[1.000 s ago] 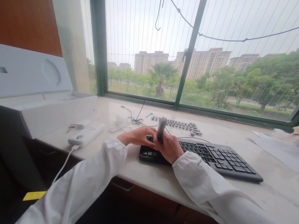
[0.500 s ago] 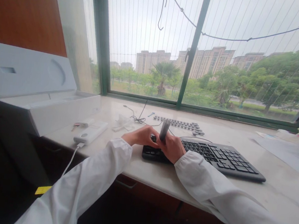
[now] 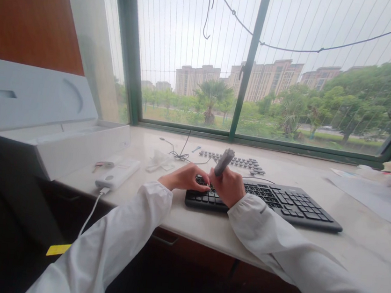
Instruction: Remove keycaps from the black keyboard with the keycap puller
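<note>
A black keyboard (image 3: 306, 207) lies on the white tabletop, with several keycaps gone from its middle and upper part. My left hand (image 3: 185, 177) rests at its left end, thumb and forefinger apart over the keys. Just right of it, my right hand (image 3: 230, 186) is closed round a tool with a thick grey handle (image 3: 224, 162). The handle tilts up and to the right; the working end is hidden behind my fingers. Beyond the keyboard, loose keycaps (image 3: 248, 164) lie in rows, partly covered by my right hand.
An opened white box (image 3: 82, 145) stands at the left. Near it are a white power bank (image 3: 118, 174) with a cable plugged in and a small set of keys (image 3: 103, 166). A black cable (image 3: 180, 156) lies by the window. Papers (image 3: 370, 194) are at the right.
My right hand has shifted slightly right, away from my left hand, and the grey handle now leans further right. The left thumb and forefinger have drawn apart from the right hand.
</note>
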Action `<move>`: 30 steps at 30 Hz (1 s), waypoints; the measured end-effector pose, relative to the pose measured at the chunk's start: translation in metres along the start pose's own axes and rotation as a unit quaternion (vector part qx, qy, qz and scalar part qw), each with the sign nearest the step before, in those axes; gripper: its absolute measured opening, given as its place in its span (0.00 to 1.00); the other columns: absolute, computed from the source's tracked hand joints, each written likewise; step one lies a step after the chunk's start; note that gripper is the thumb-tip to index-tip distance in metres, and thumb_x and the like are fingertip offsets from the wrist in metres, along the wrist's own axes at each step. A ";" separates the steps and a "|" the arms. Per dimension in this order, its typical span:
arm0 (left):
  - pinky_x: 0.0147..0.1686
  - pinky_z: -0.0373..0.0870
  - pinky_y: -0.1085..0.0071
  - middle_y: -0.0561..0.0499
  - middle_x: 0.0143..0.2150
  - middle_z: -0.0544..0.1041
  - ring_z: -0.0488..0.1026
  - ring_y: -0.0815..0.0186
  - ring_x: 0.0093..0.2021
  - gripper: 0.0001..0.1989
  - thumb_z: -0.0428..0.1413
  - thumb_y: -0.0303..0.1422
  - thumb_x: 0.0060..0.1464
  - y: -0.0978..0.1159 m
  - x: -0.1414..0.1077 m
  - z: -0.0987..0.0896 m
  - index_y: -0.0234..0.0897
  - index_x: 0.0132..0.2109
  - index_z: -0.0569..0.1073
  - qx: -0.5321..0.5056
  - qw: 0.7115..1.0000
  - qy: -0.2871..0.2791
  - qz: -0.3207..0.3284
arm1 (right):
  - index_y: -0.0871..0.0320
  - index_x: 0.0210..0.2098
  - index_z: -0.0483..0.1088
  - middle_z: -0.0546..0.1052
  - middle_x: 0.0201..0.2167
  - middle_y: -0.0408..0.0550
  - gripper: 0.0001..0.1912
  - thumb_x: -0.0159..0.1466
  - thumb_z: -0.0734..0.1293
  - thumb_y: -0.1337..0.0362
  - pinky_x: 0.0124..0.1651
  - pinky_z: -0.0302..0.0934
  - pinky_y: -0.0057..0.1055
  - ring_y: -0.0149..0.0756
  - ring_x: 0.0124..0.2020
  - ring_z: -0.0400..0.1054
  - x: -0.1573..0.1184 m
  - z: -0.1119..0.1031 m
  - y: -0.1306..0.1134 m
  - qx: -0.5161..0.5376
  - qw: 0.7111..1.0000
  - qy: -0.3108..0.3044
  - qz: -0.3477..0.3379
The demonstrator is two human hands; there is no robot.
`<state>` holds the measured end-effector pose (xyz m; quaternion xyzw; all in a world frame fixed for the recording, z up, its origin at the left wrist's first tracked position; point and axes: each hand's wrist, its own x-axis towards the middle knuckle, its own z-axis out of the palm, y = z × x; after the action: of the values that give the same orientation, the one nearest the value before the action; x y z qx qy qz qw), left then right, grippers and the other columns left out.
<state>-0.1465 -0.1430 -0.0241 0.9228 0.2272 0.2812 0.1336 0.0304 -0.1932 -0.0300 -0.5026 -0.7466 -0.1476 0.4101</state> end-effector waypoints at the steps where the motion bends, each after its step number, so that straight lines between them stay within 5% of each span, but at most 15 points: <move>1: 0.33 0.65 0.78 0.55 0.29 0.79 0.73 0.71 0.30 0.10 0.58 0.36 0.50 0.000 0.000 0.000 0.35 0.37 0.79 -0.001 1.000 0.017 0.001 | 0.60 0.32 0.67 0.71 0.19 0.44 0.14 0.64 0.57 0.56 0.27 0.50 0.26 0.33 0.21 0.66 0.004 -0.003 0.002 -0.013 0.999 0.011 0.031; 8: 0.44 0.70 0.73 0.53 0.37 0.80 0.76 0.69 0.38 0.08 0.57 0.32 0.53 -0.004 0.003 0.003 0.39 0.41 0.77 0.031 0.990 0.141 -0.005 | 0.56 0.32 0.70 0.73 0.21 0.45 0.15 0.62 0.58 0.54 0.28 0.48 0.29 0.37 0.25 0.67 0.019 -0.016 0.010 -0.071 0.984 -0.008 0.161; 15: 0.33 0.71 0.75 0.52 0.36 0.79 0.71 0.73 0.28 0.10 0.60 0.38 0.52 -0.011 0.004 0.003 0.39 0.40 0.77 0.057 0.987 0.147 -0.011 | 0.55 0.32 0.70 0.76 0.26 0.45 0.14 0.62 0.58 0.54 0.28 0.48 0.29 0.36 0.28 0.68 0.019 -0.012 0.019 -0.039 0.979 -0.102 0.173; 24: 0.32 0.68 0.74 0.51 0.38 0.78 0.69 0.72 0.27 0.14 0.57 0.44 0.54 -0.013 0.001 -0.003 0.38 0.37 0.76 0.093 0.982 0.153 -0.054 | 0.57 0.43 0.70 0.77 0.27 0.51 0.17 0.64 0.56 0.55 0.34 0.54 0.32 0.43 0.32 0.72 0.033 -0.041 0.040 -0.186 0.971 -0.044 0.143; 30: 0.33 0.68 0.73 0.52 0.38 0.78 0.70 0.71 0.26 0.14 0.56 0.45 0.55 -0.014 0.001 -0.004 0.40 0.40 0.76 0.145 0.970 0.161 -0.111 | 0.60 0.43 0.69 0.78 0.31 0.55 0.15 0.66 0.57 0.58 0.37 0.58 0.33 0.43 0.35 0.73 0.037 -0.051 0.059 -0.195 0.963 -0.101 0.156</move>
<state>-0.1529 -0.1300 -0.0262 0.8437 0.3853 0.3737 -0.0097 0.0992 -0.1759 0.0180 -0.6951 -0.6536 -0.1728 0.2443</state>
